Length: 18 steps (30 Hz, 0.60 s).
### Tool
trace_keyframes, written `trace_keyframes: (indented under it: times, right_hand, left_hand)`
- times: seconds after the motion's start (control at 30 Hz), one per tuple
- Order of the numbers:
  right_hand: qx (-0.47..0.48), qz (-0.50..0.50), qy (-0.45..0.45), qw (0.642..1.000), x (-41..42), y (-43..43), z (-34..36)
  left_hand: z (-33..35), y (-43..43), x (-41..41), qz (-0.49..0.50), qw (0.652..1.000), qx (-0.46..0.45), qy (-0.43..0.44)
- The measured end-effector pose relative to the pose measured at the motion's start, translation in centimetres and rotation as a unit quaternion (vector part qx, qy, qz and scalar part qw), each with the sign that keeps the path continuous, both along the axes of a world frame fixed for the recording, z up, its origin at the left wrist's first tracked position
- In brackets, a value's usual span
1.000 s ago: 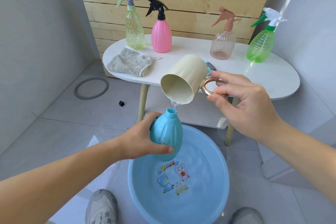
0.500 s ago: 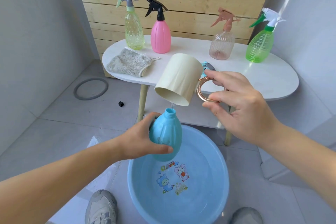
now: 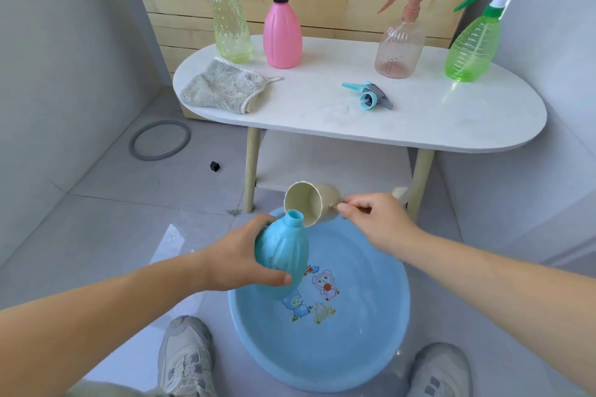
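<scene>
White table (image 3: 451,121), grey floor (image 3: 96,229), blue bottle (image 3: 283,251)

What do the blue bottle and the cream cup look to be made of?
Blue bottle: probably plastic, opaque with a soft sheen; the moulded vertical ribs and threaded neck point to that. Cream cup: likely matte plastic, given its thin even rim and dull inner wall, though ceramic cannot be ruled out.

Bright, even daylight fills the scene. A pale sheen lies on the white table (image 3: 451,113) at the far right, below the green spray bottle (image 3: 472,45), and a bright streak crosses the far right wall (image 3: 548,26). Shadows under the table are soft. Wide-angle bending curves the edges, and the right hand (image 3: 374,219) looks slightly soft.
</scene>
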State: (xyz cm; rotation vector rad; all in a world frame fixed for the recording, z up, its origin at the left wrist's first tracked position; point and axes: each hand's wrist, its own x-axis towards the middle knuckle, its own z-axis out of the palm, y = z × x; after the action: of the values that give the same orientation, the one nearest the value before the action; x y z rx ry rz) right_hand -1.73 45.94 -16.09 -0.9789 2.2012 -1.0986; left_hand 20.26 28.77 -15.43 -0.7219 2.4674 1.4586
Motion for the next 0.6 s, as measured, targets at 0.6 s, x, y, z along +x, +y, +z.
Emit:
trace_keyframes:
  times: [0.6]
  right_hand:
    - [0.194, 0.208, 0.109, 0.952, -5.2, -1.4, -17.8]
  left_hand:
    - [-11.2, 0.9, -0.8, -0.007, 0.996, 0.042, -0.075]
